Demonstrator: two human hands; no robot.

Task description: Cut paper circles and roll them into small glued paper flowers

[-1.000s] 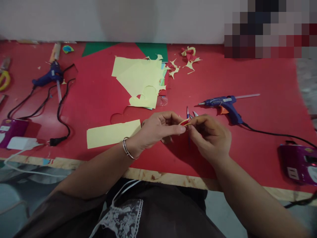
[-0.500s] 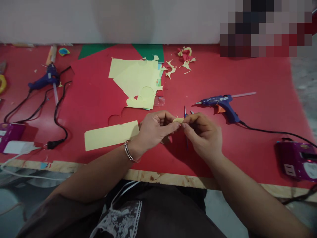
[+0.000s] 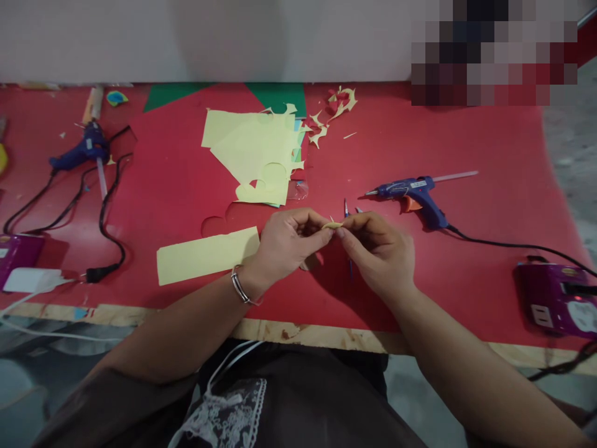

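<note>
Above the red surface [image 3: 298, 305], the left grip [image 3: 284, 246] and right grip [image 3: 385, 255] nearly meet, each narrowed to a pinch. A slim blue tool [image 3: 346, 208] shows behind the right fingertips. The small, curved yellow piece [image 3: 333, 226] spans the gap, one end held at each thumb.

You've got a blue glue gun [image 3: 413, 191] right, pale stick [image 3: 454, 177] in its back, purple box [image 3: 553, 295] near its cord [image 3: 504, 246]. Second glue gun [image 3: 77, 152] left; black plug [image 3: 100, 274], white adapter [image 3: 30, 280] by another purple box [image 3: 28, 252]. Blue-green scrap [image 3: 116, 98] beyond.
</note>
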